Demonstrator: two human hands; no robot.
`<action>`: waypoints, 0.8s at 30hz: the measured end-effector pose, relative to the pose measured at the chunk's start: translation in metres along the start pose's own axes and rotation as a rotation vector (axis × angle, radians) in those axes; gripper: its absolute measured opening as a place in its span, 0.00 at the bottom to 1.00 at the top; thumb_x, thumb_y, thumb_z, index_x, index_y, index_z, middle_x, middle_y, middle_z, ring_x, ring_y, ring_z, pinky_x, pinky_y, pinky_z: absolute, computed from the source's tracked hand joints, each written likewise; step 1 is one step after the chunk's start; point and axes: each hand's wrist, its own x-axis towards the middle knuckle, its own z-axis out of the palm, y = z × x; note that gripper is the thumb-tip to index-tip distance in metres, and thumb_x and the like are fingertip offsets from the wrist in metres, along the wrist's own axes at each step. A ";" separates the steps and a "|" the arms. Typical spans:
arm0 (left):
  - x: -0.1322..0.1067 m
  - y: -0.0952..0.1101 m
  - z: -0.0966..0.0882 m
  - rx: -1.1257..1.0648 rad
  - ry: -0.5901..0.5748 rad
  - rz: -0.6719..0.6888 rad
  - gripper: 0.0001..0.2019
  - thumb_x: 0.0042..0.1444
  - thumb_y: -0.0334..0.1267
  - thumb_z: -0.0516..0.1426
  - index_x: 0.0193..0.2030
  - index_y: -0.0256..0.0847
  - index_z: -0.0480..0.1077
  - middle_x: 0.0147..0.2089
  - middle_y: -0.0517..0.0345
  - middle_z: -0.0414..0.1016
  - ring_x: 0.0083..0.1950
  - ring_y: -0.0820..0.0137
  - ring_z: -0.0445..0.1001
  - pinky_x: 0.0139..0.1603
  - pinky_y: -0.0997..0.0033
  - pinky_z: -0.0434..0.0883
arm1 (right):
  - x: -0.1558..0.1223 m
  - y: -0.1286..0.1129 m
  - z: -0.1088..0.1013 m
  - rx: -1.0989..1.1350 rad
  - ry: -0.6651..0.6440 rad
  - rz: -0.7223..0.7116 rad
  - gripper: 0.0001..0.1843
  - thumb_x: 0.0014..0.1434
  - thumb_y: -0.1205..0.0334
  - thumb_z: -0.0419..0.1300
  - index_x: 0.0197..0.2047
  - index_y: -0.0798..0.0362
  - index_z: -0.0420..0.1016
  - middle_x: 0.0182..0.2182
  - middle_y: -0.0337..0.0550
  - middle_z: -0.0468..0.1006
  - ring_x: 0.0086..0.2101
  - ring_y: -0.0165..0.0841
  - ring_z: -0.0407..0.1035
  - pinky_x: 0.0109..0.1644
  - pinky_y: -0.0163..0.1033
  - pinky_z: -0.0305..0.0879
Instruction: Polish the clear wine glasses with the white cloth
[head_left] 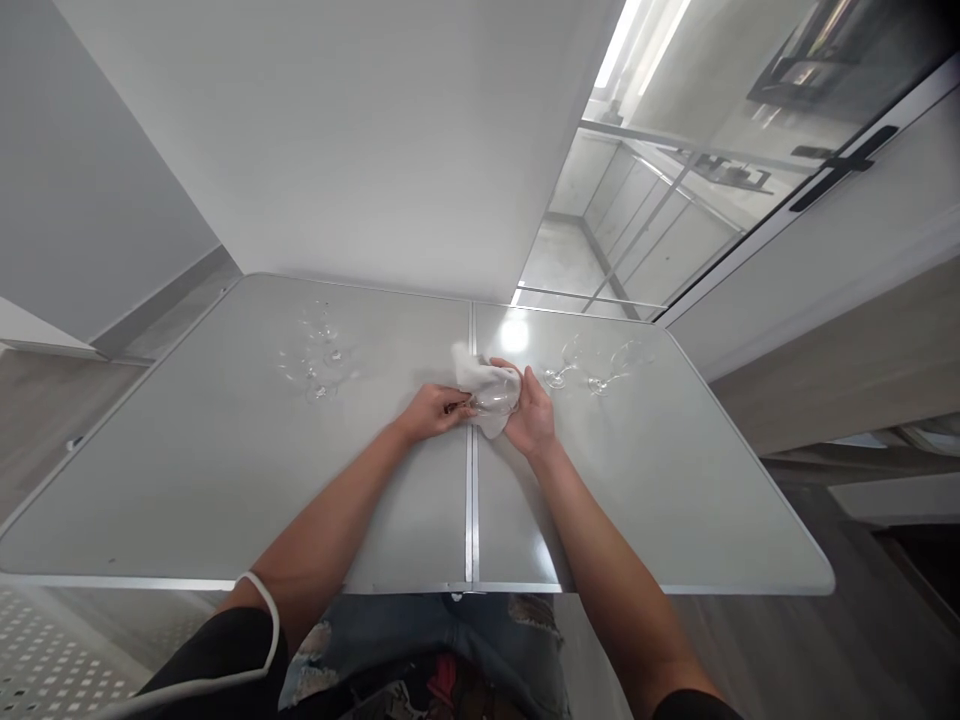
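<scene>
Over the table's centre seam, a clear wine glass [495, 400] lies on its side between my hands. My left hand [433, 412] is closed, its fingers pinching the glass at its stem end. My right hand [531, 418] curls around the bowl end, with a white cloth [476, 372] bunched against the glass. Part of the cloth hangs below the bowl. How far it reaches inside the glass I cannot tell. Nearest to my right hand, a clear stemmed glass [556, 378] stands on the table, with another stemmed glass [598, 384] beside it.
Several clear glasses [321, 388] stand on the left half of the pale folding table [187, 480], hard to make out against it. A metal-edged seam [472, 500] splits the tabletop. A white wall [360, 150] rises behind it, with a glass door [630, 220] at the right.
</scene>
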 end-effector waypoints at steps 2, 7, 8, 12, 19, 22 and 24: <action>0.000 0.000 0.000 -0.006 -0.005 -0.015 0.20 0.66 0.51 0.54 0.28 0.40 0.72 0.23 0.60 0.69 0.24 0.74 0.65 0.29 0.72 0.61 | -0.002 -0.001 0.000 -0.056 -0.004 0.011 0.23 0.66 0.43 0.52 0.52 0.48 0.78 0.45 0.44 0.81 0.47 0.42 0.75 0.53 0.50 0.72; 0.000 -0.002 0.000 -0.068 -0.028 -0.025 0.17 0.64 0.49 0.56 0.32 0.39 0.75 0.23 0.60 0.71 0.23 0.74 0.66 0.28 0.74 0.62 | -0.011 -0.006 -0.009 -0.464 -0.016 -0.355 0.19 0.64 0.42 0.57 0.45 0.44 0.81 0.40 0.43 0.80 0.45 0.42 0.73 0.57 0.52 0.68; 0.000 -0.003 0.001 -0.064 -0.026 -0.028 0.16 0.63 0.48 0.57 0.31 0.39 0.75 0.23 0.60 0.71 0.23 0.74 0.66 0.28 0.74 0.62 | -0.011 -0.009 -0.013 -0.603 -0.095 -0.405 0.18 0.62 0.42 0.59 0.43 0.44 0.83 0.37 0.43 0.80 0.45 0.43 0.73 0.60 0.54 0.66; 0.000 -0.005 0.004 0.003 -0.003 -0.041 0.17 0.59 0.44 0.58 0.22 0.38 0.70 0.21 0.58 0.70 0.22 0.73 0.66 0.27 0.73 0.61 | -0.008 -0.014 -0.020 -0.968 -0.405 -0.471 0.09 0.56 0.50 0.69 0.39 0.42 0.85 0.34 0.42 0.81 0.46 0.45 0.72 0.67 0.60 0.55; -0.001 -0.005 0.004 0.053 -0.051 -0.014 0.19 0.59 0.50 0.59 0.24 0.39 0.73 0.21 0.58 0.72 0.22 0.73 0.66 0.26 0.73 0.60 | -0.005 -0.009 -0.015 -0.769 -0.172 -0.294 0.17 0.62 0.44 0.62 0.43 0.46 0.84 0.39 0.43 0.82 0.43 0.40 0.73 0.58 0.49 0.67; 0.000 -0.003 0.001 0.018 -0.037 0.009 0.18 0.59 0.51 0.59 0.26 0.39 0.73 0.20 0.59 0.71 0.21 0.73 0.65 0.26 0.72 0.60 | -0.002 -0.009 -0.013 -0.504 -0.113 -0.119 0.28 0.65 0.37 0.53 0.47 0.50 0.82 0.41 0.43 0.82 0.43 0.38 0.75 0.52 0.44 0.71; 0.002 0.000 -0.002 -0.038 0.020 -0.017 0.18 0.60 0.51 0.59 0.26 0.39 0.73 0.21 0.60 0.70 0.22 0.74 0.64 0.27 0.73 0.61 | 0.000 -0.007 -0.010 -0.314 -0.104 -0.028 0.32 0.65 0.34 0.50 0.52 0.50 0.80 0.45 0.44 0.82 0.46 0.39 0.75 0.52 0.45 0.73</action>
